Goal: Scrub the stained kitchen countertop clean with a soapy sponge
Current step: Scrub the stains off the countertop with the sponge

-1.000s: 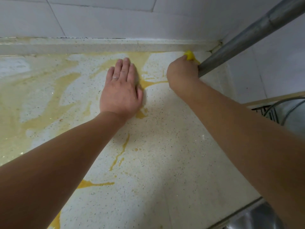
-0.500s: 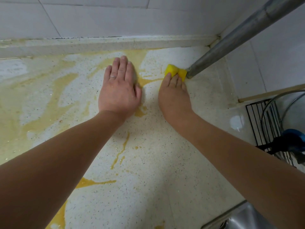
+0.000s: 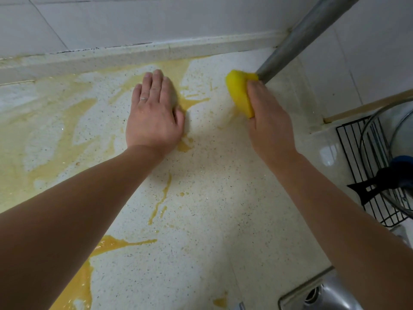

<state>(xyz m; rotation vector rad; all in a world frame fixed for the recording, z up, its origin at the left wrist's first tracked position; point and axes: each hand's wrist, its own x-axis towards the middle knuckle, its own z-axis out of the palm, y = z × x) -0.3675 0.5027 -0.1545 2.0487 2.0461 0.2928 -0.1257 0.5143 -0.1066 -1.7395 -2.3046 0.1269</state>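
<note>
The yellow sponge (image 3: 240,92) sat bent in the grip of the right hand (image 3: 270,124) over the speckled white countertop (image 3: 201,220), whose orange-yellow stains (image 3: 64,142) spread beneath and left of the left hand (image 3: 154,115).

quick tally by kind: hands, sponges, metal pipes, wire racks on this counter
hands: 2, left hand and right hand
yellow sponge: 1
metal pipe: 1
black wire rack: 1
total: 5

White tiled walls (image 3: 111,19) meet in a corner where a grey metal pole (image 3: 306,34) slants down, while to the right a black wire rack (image 3: 353,151) holds a glass lid (image 3: 400,130), and a steel sink (image 3: 330,296) shows at the bottom edge.
</note>
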